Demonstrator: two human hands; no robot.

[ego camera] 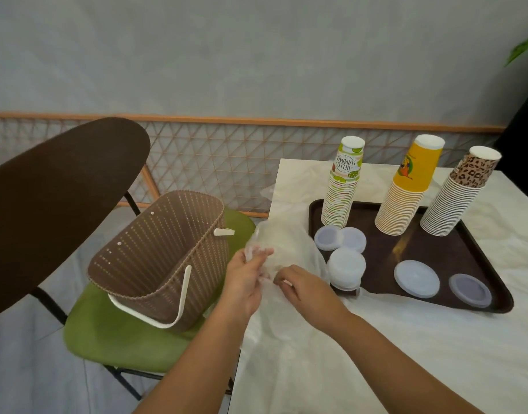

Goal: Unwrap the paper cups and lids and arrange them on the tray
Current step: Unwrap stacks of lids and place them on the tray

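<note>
In the lower middle of the frame, the left hand (247, 282) and the right hand (304, 286) are pinching a clear plastic wrap (268, 252), fingers curled and closed on the film at the table edge. I cannot tell if any lid is still inside it.

The risk, in my judgement, is the loose film: it is lying against the dark tray (453, 249) in the right middle, and a hard pull could be dragging the short lid stack (346, 264) at the tray's near left edge, or tipping the three tall cup stacks (406, 201) behind. Single lids (416, 278) are lying flat on the tray.

At the left, a brown basket (161, 255) is sitting on a green chair (113, 333), just beside the hands.
</note>
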